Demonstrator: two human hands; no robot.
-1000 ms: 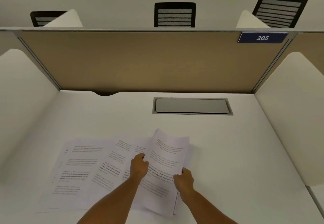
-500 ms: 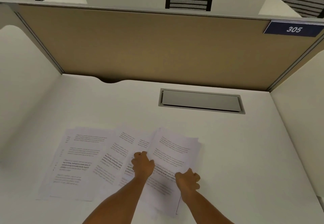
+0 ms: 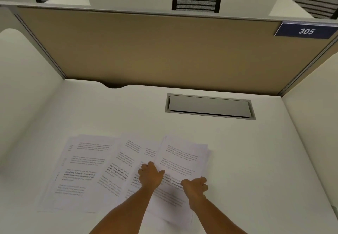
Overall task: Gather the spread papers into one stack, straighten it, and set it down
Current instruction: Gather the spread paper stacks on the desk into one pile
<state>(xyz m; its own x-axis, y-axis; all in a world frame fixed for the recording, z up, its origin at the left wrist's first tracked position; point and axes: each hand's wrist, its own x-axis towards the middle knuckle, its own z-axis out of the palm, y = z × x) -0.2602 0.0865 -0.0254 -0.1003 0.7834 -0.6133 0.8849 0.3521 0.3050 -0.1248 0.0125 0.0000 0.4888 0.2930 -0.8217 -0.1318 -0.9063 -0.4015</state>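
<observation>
A: Big to small. White desk (image 3: 237, 160) in a carrel, tan back panel (image 3: 146, 50) at 12 o'clock, grey cable hatch (image 3: 209, 106) let into the top near 1.

B: Papers?

A: Spread papers (image 3: 87, 171) fan flat over the desk from 9 o'clock to centre, overlapping. At the right end sits a small pile (image 3: 182, 158), several sheets deep with edges stepped. My read: that's the collecting point, so loose sheets get drawn rightward onto it.

B: Hands?

A: Left hand (image 3: 150, 176) at the pile's left edge, fingers curled, thumb lying over onto the top sheet. Looks like a pinch on that edge. Right hand (image 3: 195, 187) at the right edge, fingers curled shut, bracing or gripping the pile; which of the two I can't tell. Two-sided hold keeps the sheets from skating.

B: Blind spots?

A: Fingertips tucked under or behind. Forearms cover the pile's near half. Print too blurred to read. Sheet count unknowable. Stack neither squared nor complete yet.
</observation>
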